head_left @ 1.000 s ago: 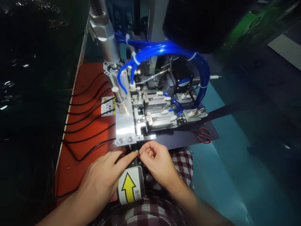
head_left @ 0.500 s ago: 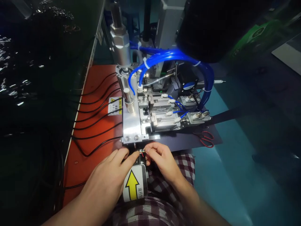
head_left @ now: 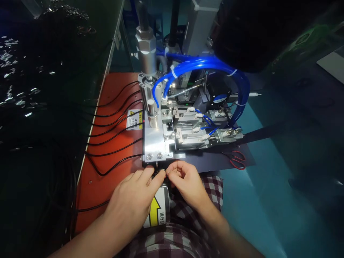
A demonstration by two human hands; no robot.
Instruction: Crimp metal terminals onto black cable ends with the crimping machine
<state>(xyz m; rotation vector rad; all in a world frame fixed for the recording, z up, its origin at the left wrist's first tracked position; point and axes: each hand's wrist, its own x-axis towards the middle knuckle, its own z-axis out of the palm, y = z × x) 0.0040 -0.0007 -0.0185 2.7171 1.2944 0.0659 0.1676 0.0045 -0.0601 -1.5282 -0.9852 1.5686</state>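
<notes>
Pinching close together, the two hands meet in the head view just below a shiny metal plate; read the clock face from their fingertips. Half a second ago a gap showed between the hands, with the small wired piece in it. Now the fingertips have drawn nearer and cover most of that small wired piece, leaving little more than a speck of red. I take this to mean the work is at a close, fine stage, with both hands attending to one tiny spot; whether the piece is joined to anything cannot be told. The left hand also hides more of the yellow arrow sign, at 6 o'clock. The camera has shifted a little too.

The left hand comes in from 8 o'clock, back upward, fingers bent, its thumb reaching across to the piece. Whether it grips or only steadies cannot be seen.

The right hand comes in from 4 o'clock, its thumb and forefinger narrowed together, apparently on the piece's near end; the other fingers are curled.

The plate stands at 11 o'clock, with the orange board beyond at 10. Blue hoses arch over at 1, red-handled scissors lie near 3, and checked cloth shows at 6, below the sign.
</notes>
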